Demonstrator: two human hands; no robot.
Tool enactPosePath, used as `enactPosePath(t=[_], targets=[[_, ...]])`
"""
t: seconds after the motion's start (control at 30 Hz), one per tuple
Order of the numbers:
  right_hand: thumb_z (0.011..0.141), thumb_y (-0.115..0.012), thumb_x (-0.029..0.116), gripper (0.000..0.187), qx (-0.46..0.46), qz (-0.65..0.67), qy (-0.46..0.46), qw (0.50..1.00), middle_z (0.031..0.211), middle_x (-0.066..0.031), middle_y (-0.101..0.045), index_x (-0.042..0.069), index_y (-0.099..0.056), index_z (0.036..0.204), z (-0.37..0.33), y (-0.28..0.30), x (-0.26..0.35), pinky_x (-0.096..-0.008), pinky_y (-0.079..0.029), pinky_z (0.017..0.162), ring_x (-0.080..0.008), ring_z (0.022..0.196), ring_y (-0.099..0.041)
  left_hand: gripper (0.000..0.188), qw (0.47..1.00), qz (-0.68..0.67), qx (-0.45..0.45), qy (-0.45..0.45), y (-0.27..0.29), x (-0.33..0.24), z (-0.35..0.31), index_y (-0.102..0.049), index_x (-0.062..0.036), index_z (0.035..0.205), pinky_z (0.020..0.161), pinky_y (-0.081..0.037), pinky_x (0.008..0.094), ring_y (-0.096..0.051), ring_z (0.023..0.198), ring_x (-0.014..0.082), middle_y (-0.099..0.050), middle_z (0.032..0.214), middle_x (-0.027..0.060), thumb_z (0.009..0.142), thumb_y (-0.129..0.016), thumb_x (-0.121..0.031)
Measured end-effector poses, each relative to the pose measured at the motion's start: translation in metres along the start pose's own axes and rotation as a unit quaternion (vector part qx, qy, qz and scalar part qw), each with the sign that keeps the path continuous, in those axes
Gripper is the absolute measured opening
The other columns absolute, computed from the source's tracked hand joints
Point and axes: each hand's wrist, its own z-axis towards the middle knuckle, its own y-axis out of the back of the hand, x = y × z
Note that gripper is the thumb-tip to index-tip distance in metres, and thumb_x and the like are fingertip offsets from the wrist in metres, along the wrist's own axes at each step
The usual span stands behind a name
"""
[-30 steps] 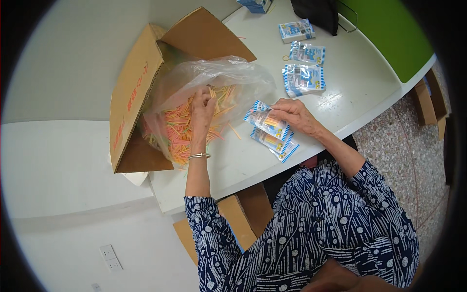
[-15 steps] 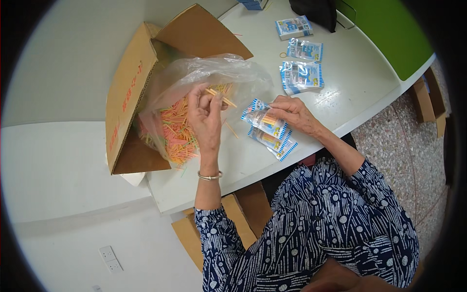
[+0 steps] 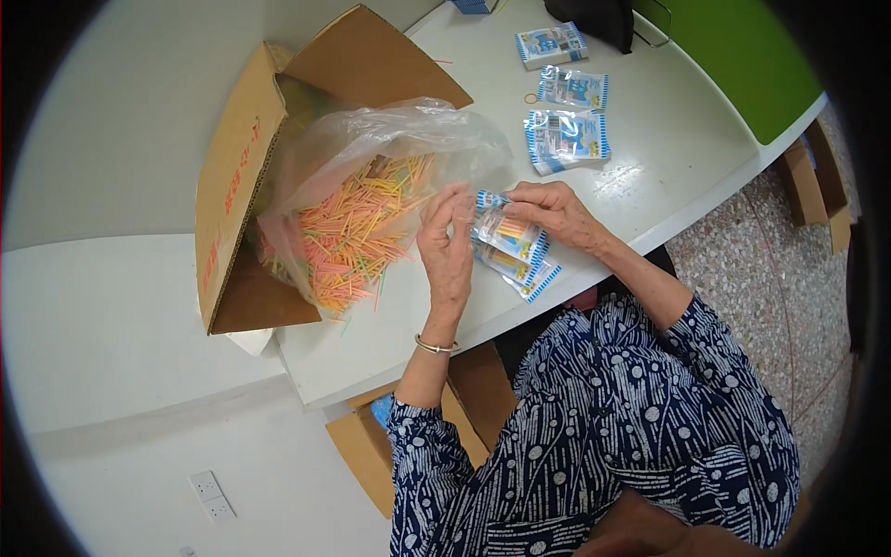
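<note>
Between both hands | small packet (image 3: 509,234) | pinched by right fingers (image 3: 520,197)

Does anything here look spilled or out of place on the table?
A few coloured sticks have slipped out of the clear plastic bag onto the white table, beside the tipped cardboard box. Nothing else stands out.

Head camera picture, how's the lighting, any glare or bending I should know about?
Head view: even, soft light with faint shadows; white glare on the clear plastic bag and on the packets farther up the table; the table edge bows from fisheye distortion; black vignette rings the frame; both hands look sharp, without motion blur.
</note>
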Motion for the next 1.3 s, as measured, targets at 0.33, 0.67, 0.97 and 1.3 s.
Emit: enactPosePath(t=[0.33, 0.67, 0.97, 1.3], targets=[[0.085, -0.065, 0.023, 0.032, -0.009, 0.076, -0.033, 0.997, 0.084, -0.0059, -0.067, -0.003, -0.066, 0.103, -0.004, -0.005, 0.018, -0.0198, -0.046, 0.065, -0.0051, 0.073, -0.058, 0.038, 0.99, -0.086, 0.09, 0.07, 0.007, -0.014, -0.01, -0.046, 0.0004, 0.119, 0.078, -0.048, 0.0234, -0.058, 0.097, 0.014, -0.059, 0.108, 0.0127, 0.085, -0.062, -0.005], [0.08, -0.07, 0.027, 0.033, 0.137, -0.049, -0.14, 0.979, 0.073, -0.0057, -0.067, -0.003, -0.069, 0.095, -0.011, 0.002, 0.028, -0.0208, -0.045, 0.056, -0.0042, 0.061, -0.056, 0.033, 0.979, -0.064, 0.163, 0.099, 0.011, -0.016, -0.009, -0.049, 0.001, 0.111, 0.074, -0.047, 0.0224, -0.057, 0.085, 0.0104, -0.061, 0.095, 0.0092, 0.082, -0.064, -0.004], [0.081, -0.07, 0.028, 0.032, 0.158, -0.025, -0.177, 0.971, 0.069, -0.0027, -0.065, -0.002, -0.07, 0.09, -0.013, -0.001, 0.029, -0.0198, -0.042, 0.052, -0.0031, 0.058, -0.053, 0.03, 0.981, -0.043, 0.173, 0.083, 0.01, -0.016, -0.01, -0.051, -0.0008, 0.109, 0.069, -0.046, 0.0221, -0.056, 0.08, 0.0083, -0.061, 0.09, 0.0067, 0.082, -0.064, -0.006], [0.08, -0.07, 0.029, 0.032, 0.142, -0.072, -0.1, 0.982, 0.067, -0.0015, -0.061, -0.002, -0.067, 0.089, -0.02, -0.001, 0.02, -0.0239, -0.04, 0.054, -0.006, 0.06, -0.05, 0.028, 0.985, -0.006, 0.169, 0.044, 0.009, -0.009, -0.017, -0.052, -0.0011, 0.11, 0.069, -0.047, 0.0231, -0.057, 0.079, 0.0098, -0.062, 0.09, 0.0069, 0.084, -0.062, -0.004]])
